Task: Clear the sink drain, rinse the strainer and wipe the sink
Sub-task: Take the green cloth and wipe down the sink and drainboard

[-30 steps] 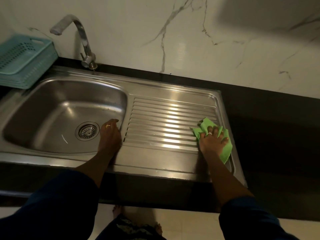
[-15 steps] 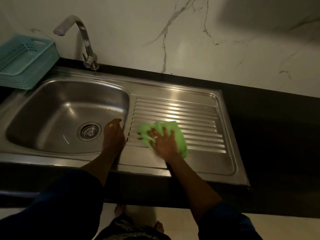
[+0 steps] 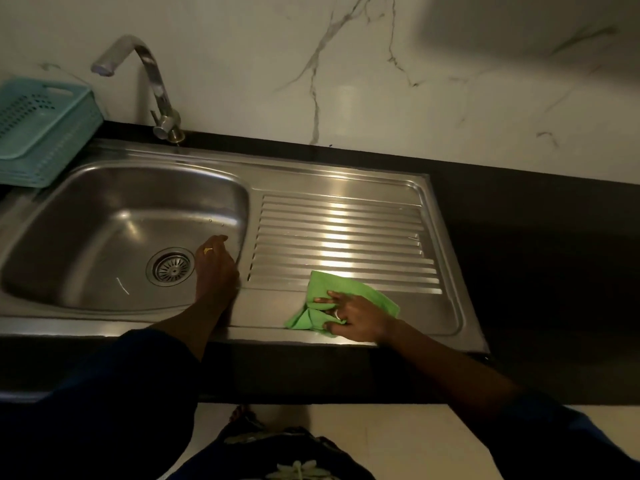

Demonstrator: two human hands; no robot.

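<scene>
One sink point(image 3: 311, 174), one strainer point(image 3: 172, 267), one tap point(image 3: 152, 74), one green cloth point(image 3: 346, 289), one dark worktop point(image 3: 519, 220). Two hands in view, the left hand point(image 3: 214, 268) and the right hand point(image 3: 356, 317), with two rings point(image 3: 208, 250) — one on each. The teal baskets point(image 3: 41, 133) at the left edge look stacked — how many, I cannot tell.

On my feed the basin point(image 3: 104, 220) took the left of the sink unit, its strainer point(image 3: 172, 266) set in the floor toward the right. The faucet point(image 3: 152, 81) stood behind the basin, and a basket point(image 3: 38, 133) sat at the far left rear corner. The drainboard point(image 3: 346, 233) lay right of the basin. The cloth point(image 3: 349, 289) lay on the drainboard's front part under the right hand point(image 3: 356, 315). The left hand point(image 3: 216, 268) rested at the basin's front right corner, beside the strainer.
</scene>
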